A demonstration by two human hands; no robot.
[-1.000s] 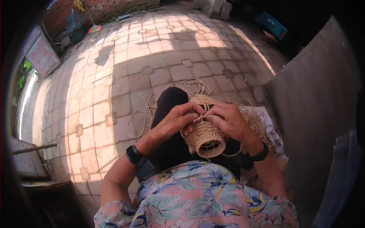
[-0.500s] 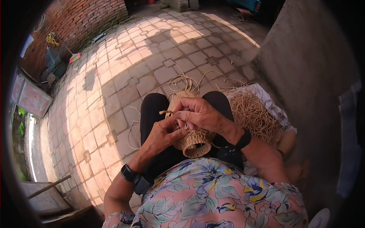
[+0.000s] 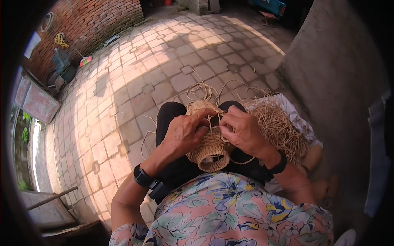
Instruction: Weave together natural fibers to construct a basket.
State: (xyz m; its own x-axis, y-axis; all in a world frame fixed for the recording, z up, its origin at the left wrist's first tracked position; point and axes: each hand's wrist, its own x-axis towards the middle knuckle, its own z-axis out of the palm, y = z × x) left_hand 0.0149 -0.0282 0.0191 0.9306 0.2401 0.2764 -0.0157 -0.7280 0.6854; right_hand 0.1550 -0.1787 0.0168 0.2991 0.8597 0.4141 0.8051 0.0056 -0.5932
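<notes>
A tan woven straw basket [image 3: 208, 157] rests on my lap between my knees, its round open end facing me. Farther up its body, a gap shows a few upright strands. My left hand [image 3: 184, 132] is closed on the basket's left side, with its fingertips at the edge of that gap. Across from it, my right hand [image 3: 243, 130] pinches a straw cord [image 3: 219, 119] beside the gap's right edge. Its fingertips partly hide the cord. A loose length of cord curves out below the right hand.
A heap of loose straw cord [image 3: 279, 131] lies on a white sheet [image 3: 293, 112] at my right. Cord loops [image 3: 203, 91] trail over the paving beyond my knees. A grey wall [image 3: 336, 78] rises on the right, a brick wall [image 3: 94, 20] at the far left.
My hands have moved apart, the right one to the right and slightly down. The strands in the gap now show between them. The cord end that stuck out leftward no longer shows.
</notes>
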